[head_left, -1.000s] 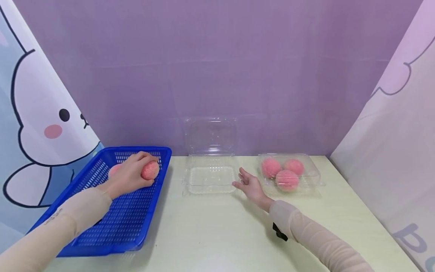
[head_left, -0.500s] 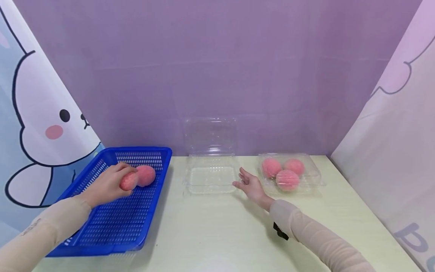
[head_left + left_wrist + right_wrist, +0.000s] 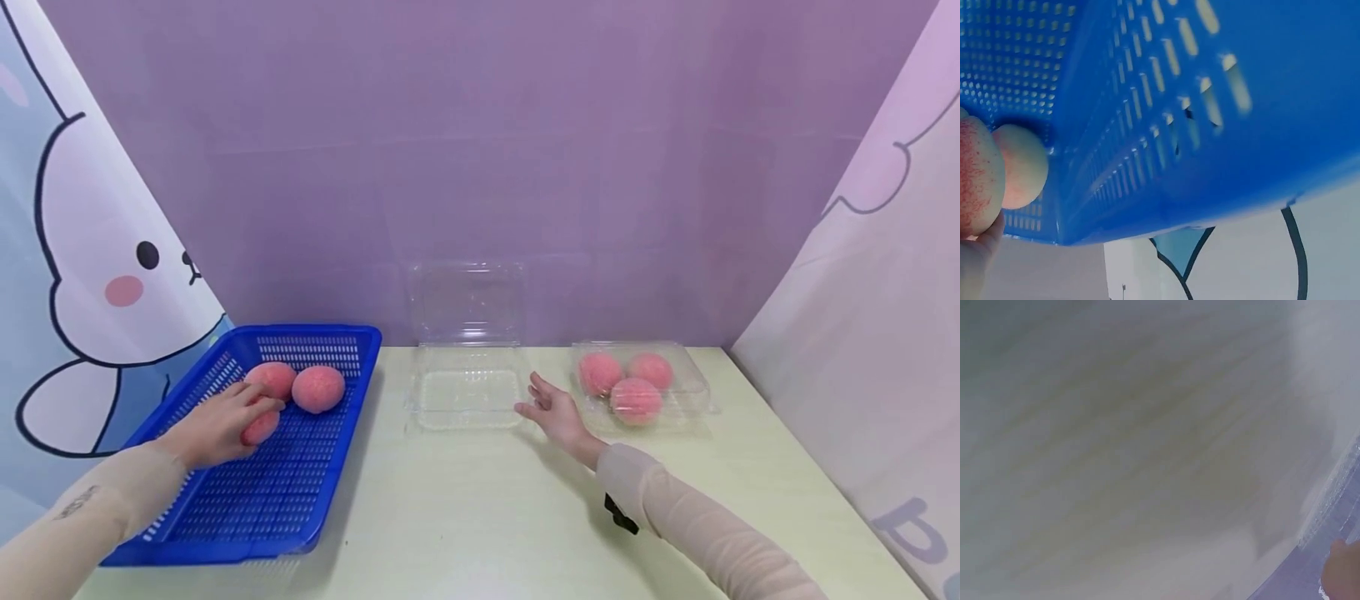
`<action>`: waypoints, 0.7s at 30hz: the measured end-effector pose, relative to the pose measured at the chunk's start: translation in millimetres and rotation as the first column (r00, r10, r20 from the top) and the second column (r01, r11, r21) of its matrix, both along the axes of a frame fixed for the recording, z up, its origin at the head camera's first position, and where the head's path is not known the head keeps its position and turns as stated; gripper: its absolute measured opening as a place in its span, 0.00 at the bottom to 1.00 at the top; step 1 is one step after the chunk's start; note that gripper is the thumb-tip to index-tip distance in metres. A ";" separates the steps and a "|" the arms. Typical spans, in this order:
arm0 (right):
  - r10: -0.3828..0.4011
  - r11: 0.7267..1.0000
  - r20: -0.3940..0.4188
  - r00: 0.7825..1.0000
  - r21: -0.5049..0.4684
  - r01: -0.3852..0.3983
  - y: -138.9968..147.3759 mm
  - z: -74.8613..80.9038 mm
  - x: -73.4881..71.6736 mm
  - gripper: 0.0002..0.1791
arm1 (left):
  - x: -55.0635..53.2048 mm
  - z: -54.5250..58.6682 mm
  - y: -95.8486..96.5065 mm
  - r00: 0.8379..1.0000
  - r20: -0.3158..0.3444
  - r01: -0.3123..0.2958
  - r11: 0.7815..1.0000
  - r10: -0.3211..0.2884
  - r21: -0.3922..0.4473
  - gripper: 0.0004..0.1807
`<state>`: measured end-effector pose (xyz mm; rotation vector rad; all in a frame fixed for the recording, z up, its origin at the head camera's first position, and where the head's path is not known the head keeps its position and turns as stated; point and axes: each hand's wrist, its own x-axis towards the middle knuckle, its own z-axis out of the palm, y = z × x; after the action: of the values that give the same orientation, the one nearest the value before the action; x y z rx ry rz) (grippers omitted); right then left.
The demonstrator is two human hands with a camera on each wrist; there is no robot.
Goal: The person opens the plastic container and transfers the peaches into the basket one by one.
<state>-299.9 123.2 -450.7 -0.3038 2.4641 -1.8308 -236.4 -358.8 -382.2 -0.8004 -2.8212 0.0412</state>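
Inside the blue basket, my left hand grips a peach, fingers over its top. Two more peaches lie behind it, one close to my fingers and one to the right. The left wrist view has a red-speckled peach against my thumb. A clear plastic clamshell box stands with its lid raised. At that box's right front corner is my right hand, fingers relaxed and holding nothing; whether it touches the rim is unclear.
Right of my right hand sits a second clear clamshell box with three peaches inside, its lid down. A purple backdrop rises behind the pale table, and printed cloths flank both sides.
My left hand has moved a peach left and toward the front of the basket, lower than before, uncovering two peaches behind. My right hand has stayed beside the raised-lid box.
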 end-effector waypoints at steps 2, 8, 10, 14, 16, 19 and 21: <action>-0.004 1.000 -0.003 1.000 0.014 0.004 0.4 -1.2 -0.4 0.41 | -2.1 -4.4 -1.0 1.000 0.009 0.022 1.000 -0.022 -0.014 0.32; -0.015 1.000 -0.009 1.000 0.025 0.015 0.7 -4.3 -1.5 0.40 | -3.7 -12.7 -1.1 0.996 0.083 -0.014 1.000 0.015 -0.012 0.32; -0.015 1.000 -0.003 1.000 0.026 0.015 0.4 -4.3 -1.2 0.40 | -3.0 -13.6 -1.5 0.990 0.121 -0.068 0.998 0.067 0.003 0.33; -0.024 0.999 0.000 1.000 0.031 0.024 0.4 -3.5 -0.5 0.40 | -4.4 -15.4 -2.7 0.972 0.192 -0.147 0.989 0.137 0.034 0.35; -0.020 0.999 -0.008 1.000 0.035 0.021 0.6 -3.1 -0.5 0.41 | -6.0 -16.5 -3.9 0.958 0.233 -0.184 0.982 0.168 0.048 0.36; -0.011 0.999 -0.014 1.000 0.033 0.011 0.5 -2.7 -0.9 0.41 | -9.1 -17.8 -5.7 0.937 0.284 -0.234 0.969 0.204 0.076 0.38; -0.003 0.999 -0.017 1.000 0.032 0.003 0.2 -2.6 -1.2 0.41 | -11.7 -18.9 -6.6 0.932 0.293 -0.250 0.964 0.214 0.089 0.37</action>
<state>-301.1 123.4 -453.3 -0.3150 2.5035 -1.7958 -248.1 -365.4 -401.1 -0.4722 -3.1345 -0.2298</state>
